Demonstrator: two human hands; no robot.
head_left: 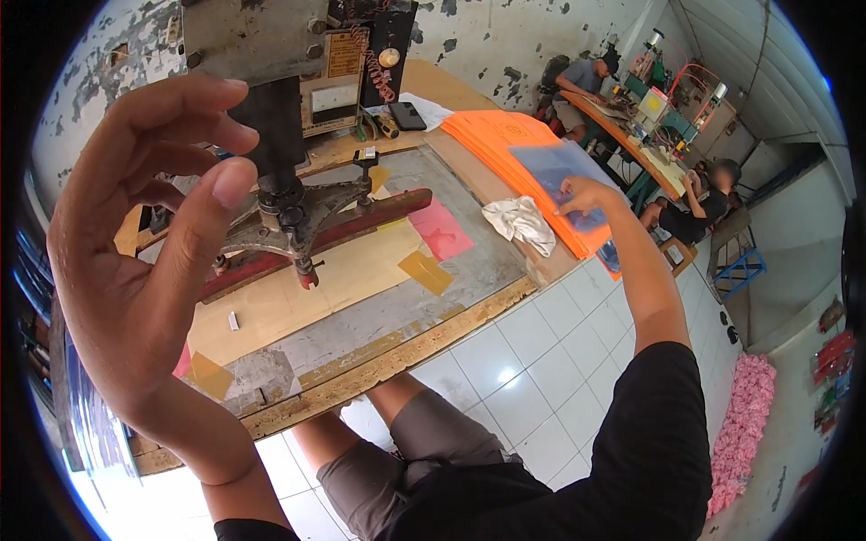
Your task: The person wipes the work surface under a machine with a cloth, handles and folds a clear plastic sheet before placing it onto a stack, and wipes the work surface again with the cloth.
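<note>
Head cam: L hand (149, 216) loosely cupped, R hand (588, 197) @ 1 clr sheet (547, 168), grip unclear; 1 rag (520, 222)

Left hand (95, 230) raised, fingers (171, 97) curved, thumb (192, 243) apart; right arm (651, 288) stretched forward, right hand (591, 195), fingers bent

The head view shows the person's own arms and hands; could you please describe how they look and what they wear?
The left hand and right hand are bare, with no glove or watch visible. On the right, a plain black fabric sleeve leaves the forearm uncovered; on the left, a black fabric sleeve edge shows at the bottom.
</note>
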